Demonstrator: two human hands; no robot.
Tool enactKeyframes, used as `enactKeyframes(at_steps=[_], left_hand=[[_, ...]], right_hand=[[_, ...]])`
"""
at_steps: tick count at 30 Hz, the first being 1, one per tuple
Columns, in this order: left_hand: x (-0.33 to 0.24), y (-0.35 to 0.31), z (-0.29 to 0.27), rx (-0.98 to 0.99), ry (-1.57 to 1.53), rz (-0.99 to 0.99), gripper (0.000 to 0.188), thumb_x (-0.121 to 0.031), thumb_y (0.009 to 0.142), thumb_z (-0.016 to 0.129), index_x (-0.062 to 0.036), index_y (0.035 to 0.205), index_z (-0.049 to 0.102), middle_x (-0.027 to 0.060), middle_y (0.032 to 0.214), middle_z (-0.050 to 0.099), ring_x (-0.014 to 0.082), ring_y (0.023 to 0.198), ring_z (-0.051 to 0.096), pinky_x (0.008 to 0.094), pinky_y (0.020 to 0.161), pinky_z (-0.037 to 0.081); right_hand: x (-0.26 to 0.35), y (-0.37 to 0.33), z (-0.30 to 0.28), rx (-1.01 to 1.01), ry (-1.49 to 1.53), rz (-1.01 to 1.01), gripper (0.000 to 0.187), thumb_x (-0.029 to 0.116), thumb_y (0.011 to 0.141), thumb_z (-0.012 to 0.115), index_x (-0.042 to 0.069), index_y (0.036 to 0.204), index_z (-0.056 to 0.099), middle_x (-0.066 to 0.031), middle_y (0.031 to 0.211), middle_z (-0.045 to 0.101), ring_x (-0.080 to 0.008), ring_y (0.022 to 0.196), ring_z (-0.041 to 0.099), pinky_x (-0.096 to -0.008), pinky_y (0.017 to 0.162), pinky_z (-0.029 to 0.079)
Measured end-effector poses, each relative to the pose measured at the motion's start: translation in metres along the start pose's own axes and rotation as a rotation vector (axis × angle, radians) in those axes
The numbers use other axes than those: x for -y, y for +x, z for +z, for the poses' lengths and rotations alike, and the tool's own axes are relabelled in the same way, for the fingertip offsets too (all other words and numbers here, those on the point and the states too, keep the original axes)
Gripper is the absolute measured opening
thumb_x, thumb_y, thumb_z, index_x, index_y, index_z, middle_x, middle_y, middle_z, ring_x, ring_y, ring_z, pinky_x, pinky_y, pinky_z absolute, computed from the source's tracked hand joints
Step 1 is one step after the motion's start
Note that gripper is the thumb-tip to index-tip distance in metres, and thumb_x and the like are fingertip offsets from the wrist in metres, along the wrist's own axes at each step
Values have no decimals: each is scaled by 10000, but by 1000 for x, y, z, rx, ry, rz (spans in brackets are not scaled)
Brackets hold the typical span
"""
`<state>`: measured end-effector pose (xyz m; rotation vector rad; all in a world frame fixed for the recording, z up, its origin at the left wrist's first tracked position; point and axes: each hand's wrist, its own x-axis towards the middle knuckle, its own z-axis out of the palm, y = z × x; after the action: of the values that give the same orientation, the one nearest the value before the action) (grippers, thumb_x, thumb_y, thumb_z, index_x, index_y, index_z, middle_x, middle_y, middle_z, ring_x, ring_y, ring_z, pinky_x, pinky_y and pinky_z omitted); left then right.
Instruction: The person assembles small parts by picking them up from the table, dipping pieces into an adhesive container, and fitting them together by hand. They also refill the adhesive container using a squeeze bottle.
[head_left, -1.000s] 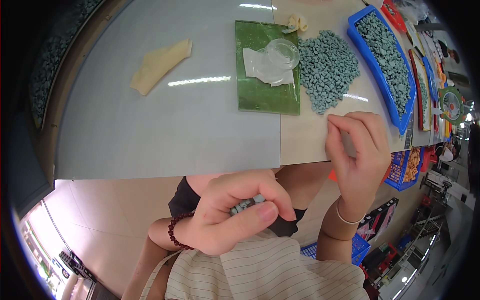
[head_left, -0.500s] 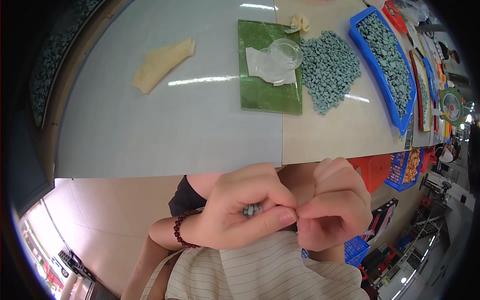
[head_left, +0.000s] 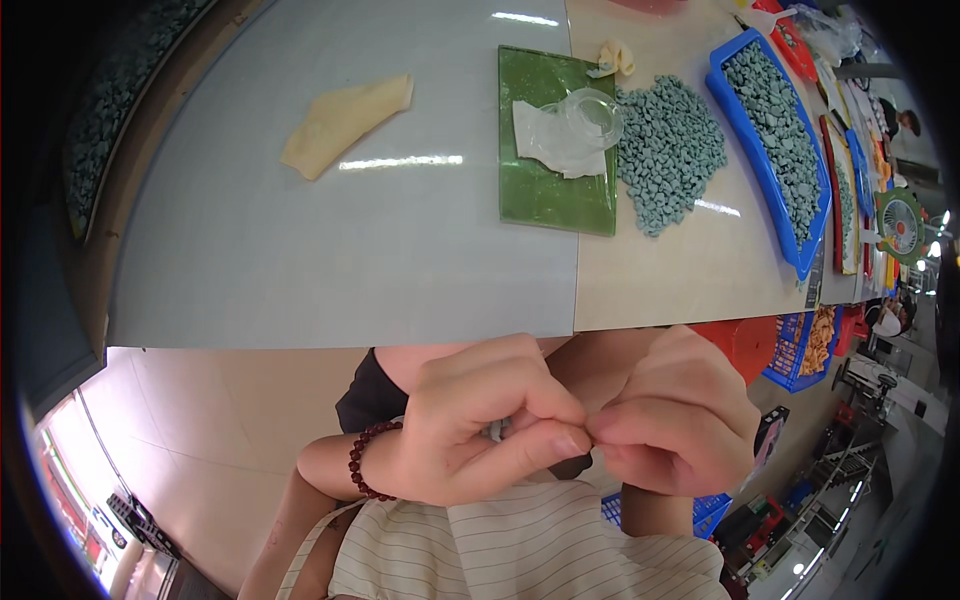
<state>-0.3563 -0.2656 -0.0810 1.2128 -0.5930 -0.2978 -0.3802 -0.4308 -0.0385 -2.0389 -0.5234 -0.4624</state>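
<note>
My left hand (head_left: 460, 425), with a dark red bead bracelet (head_left: 358, 462) at its wrist, is closed in front of my lap. A little of the grey-green stone pieces (head_left: 496, 429) shows inside its curled fingers. My right hand (head_left: 685, 415) is closed as well, thumb and forefinger pinched together. The fingertips of both hands meet just short of the table edge. Whatever lies between those tips is hidden or too small to make out.
On the table (head_left: 400, 270) lie a cream cloth piece (head_left: 345, 125), a green board (head_left: 550, 205) carrying a white sheet (head_left: 545, 145) and a clear round lid (head_left: 590, 118), and a heap of grey-green stones (head_left: 670, 150). Farther right stands a blue tray (head_left: 803, 262) of similar stones.
My right hand has turned slightly and shifted right, its fingers folding in more. The left fingers have curled tighter, covering more of the stones. The view has shifted slightly.
</note>
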Motion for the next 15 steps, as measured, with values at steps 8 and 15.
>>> enactKeyframes(at_steps=[8,15], left_hand=[[-7,7,-1,83,-297,-116,206,-53,847,440,33,1012,529,42,700,511,100,560,446,232,529,366],[-2,-13,-6,74,-766,-216,150,3,853,505,4,1001,482,70,902,574,83,755,523,227,674,409]], right_hand=[[-41,55,-9,-201,-412,-17,118,-85,672,613,-23,772,614,-54,703,570,-136,564,499,-223,503,385],[-51,73,-4,-1,-525,-102,99,-70,707,619,-20,792,614,-59,716,568,-96,587,505,-201,529,401]])
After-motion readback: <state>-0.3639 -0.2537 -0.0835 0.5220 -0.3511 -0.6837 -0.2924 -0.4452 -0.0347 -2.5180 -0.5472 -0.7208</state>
